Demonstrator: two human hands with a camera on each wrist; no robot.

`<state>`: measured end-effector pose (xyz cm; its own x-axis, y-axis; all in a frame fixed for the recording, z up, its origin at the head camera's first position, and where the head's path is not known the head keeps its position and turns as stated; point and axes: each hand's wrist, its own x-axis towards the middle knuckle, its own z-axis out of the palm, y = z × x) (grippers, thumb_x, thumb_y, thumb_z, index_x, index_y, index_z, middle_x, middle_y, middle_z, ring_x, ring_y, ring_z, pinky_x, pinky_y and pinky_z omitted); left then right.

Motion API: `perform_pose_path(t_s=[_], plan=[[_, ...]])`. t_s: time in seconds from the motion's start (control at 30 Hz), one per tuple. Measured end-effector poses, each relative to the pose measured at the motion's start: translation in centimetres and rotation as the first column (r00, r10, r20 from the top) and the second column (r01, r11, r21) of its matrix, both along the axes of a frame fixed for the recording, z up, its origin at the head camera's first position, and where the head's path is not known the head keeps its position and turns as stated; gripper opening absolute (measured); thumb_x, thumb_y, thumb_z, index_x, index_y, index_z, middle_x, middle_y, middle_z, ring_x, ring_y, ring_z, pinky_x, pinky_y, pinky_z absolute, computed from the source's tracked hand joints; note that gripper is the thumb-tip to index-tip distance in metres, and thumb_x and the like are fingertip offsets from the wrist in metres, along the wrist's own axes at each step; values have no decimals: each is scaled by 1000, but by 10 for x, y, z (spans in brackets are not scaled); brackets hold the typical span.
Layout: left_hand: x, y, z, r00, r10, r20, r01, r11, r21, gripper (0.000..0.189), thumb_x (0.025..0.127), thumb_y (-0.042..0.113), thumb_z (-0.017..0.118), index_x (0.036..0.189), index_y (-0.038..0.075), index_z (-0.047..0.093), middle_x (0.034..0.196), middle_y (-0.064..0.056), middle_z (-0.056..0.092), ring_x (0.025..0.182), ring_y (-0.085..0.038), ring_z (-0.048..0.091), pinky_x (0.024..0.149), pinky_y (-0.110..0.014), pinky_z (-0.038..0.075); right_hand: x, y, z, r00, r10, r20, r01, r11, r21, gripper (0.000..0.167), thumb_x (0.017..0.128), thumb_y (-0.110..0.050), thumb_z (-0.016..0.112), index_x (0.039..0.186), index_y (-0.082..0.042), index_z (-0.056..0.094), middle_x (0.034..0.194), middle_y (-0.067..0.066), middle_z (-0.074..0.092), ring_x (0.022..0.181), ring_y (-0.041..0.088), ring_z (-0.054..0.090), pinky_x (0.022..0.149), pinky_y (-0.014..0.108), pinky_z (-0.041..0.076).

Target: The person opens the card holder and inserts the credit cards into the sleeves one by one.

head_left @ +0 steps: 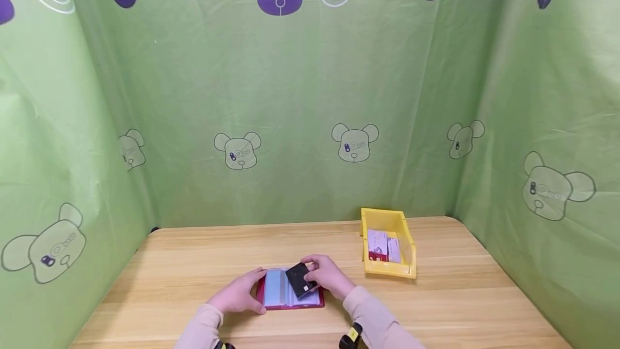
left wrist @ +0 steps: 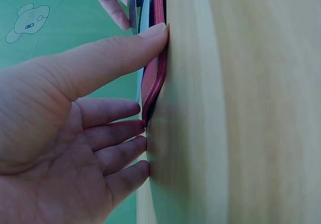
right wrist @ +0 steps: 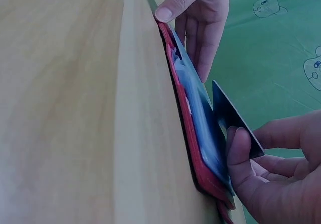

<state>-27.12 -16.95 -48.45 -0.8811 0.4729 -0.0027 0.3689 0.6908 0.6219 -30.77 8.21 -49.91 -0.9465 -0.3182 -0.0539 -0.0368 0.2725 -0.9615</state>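
Observation:
A red card holder (head_left: 292, 307) with clear plastic sleeves lies open on the wooden table. My left hand (head_left: 238, 292) rests at its left side, thumb on the near edge and the other fingers spread toward the far edge. In the left wrist view those fingers are fairly straight, their tips at the tabletop, and the thumb touches the red cover (left wrist: 159, 66). With thumb and fingers, my right hand (head_left: 331, 279) pinches a black card (head_left: 297, 278), tilted over the right-hand sleeves. The right wrist view shows the card (right wrist: 231, 114) raised at an angle beside the blue-tinted sleeves (right wrist: 198, 118).
A yellow bin (head_left: 387, 270) stands at the back right of the table (head_left: 203, 252), with pale printed cards (head_left: 378, 241) and something red inside. Green printed curtains (head_left: 290, 187) enclose the table at the back and both sides.

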Motion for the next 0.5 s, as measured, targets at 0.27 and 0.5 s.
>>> perform_pose_path(t_s=[0.27,0.5], plan=[[-2,-1,-2,1000,3,2,-3,1000,-4,93,64,16,85,142,-10,40,147,-33,39,133,-52,41,111,-65,32,-2,-8,0,1000,-13,-20,13,1000,-6,50,76,11,58,125,14,52,90,21,64,70,15,62,60,30,61],[-2,1,-2,1000,7,6,-7,1000,-6,92,65,17,85,141,-10,41,147,-33,39,134,-51,40,113,-64,32,0,-17,0,1000,-13,-12,13,1000,-2,48,77,13,61,124,11,51,93,23,66,71,19,66,56,34,62]])
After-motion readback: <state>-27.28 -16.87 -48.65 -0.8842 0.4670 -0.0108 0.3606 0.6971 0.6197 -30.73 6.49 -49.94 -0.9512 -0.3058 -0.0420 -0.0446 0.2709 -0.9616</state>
